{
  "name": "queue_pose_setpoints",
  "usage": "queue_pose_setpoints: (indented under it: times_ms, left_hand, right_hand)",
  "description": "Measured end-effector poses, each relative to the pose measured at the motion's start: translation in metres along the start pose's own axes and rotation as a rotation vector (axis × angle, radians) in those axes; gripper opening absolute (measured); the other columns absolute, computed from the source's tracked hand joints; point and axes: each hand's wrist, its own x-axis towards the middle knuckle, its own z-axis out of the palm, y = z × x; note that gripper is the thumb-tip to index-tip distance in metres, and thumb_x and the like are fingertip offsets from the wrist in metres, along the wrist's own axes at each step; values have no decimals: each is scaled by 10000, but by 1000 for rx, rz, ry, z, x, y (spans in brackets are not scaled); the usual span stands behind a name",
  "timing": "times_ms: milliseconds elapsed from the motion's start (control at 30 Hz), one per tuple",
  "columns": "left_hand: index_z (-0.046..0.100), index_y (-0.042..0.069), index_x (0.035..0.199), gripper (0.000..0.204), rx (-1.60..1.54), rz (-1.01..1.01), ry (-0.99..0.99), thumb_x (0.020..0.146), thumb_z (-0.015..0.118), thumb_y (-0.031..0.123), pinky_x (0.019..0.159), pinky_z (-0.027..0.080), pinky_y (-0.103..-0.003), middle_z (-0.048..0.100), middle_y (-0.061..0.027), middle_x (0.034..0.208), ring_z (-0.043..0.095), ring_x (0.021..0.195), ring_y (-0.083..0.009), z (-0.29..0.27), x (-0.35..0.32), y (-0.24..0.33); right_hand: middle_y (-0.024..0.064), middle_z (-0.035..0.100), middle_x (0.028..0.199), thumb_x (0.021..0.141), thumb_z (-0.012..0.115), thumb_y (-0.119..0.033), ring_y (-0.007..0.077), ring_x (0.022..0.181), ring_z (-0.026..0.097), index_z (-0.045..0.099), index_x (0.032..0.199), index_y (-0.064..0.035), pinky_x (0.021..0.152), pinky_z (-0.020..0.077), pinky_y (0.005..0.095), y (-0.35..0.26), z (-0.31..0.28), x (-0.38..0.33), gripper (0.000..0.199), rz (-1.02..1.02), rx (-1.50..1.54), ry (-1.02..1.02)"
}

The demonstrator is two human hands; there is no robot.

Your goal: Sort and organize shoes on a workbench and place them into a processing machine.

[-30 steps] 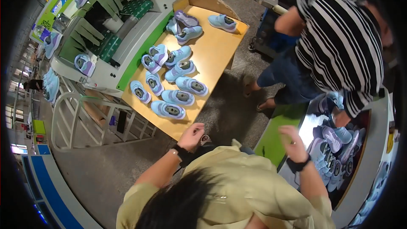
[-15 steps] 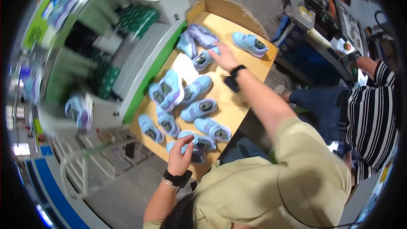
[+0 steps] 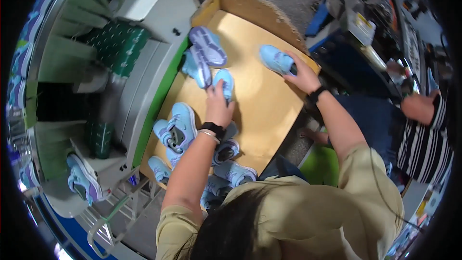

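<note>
Moved, head view: right hand (image 3: 303, 75) from the far-middle shoe (image 3: 223, 78) to the far-right shoe (image 3: 273, 58), thumb and fingers parted astride its heel; left hand (image 3: 219, 107) from the near shoes (image 3: 236, 172) onto the far-middle shoe, fingers over its opening. Pinch: cannot tell. Each hand now attends one shoe, both on the table (image 3: 260, 115).

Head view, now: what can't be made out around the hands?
All head view:
Far shoe: heel partly hidden by the right hand.
Middle shoe: partly covered by the left hand; grip unclear.
Near-end shoes: partly behind the left forearm and shirt.
Co-worker's striped top: cut off by fisheye edge.
</note>
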Motion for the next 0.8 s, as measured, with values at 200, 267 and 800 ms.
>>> queue_pose_setpoints:
  times_ms: [200,267,800]
  left_hand:
    - [233,43,1490,773,-57,-236,18,876,656,248,1064,361,-497,235,-331,1479,377,1279,-517,23,-41,29]
    - [214,44,1500,799,-122,-316,-14,880,665,271,1088,343,-486,204,-332,1497,341,1319,-510,7,-55,43]
    - [216,118,1502,914,-1225,-419,801,719,662,-35,1039,417,-449,375,-148,1410,459,1257,-303,-158,-337,-31]
  right_hand:
    - [226,486,1333,731,775,-105,342,1239,495,326,1407,0,1054,380,397,-39,83,-57,818,43,101,108]
    - [230,497,1315,746,767,-114,336,1227,504,323,1405,8,1045,390,392,-62,96,-65,804,107,233,110]
    - [267,372,1444,792,776,-410,345,1370,350,248,1467,33,1130,288,383,-276,182,-65,965,-79,512,-241]
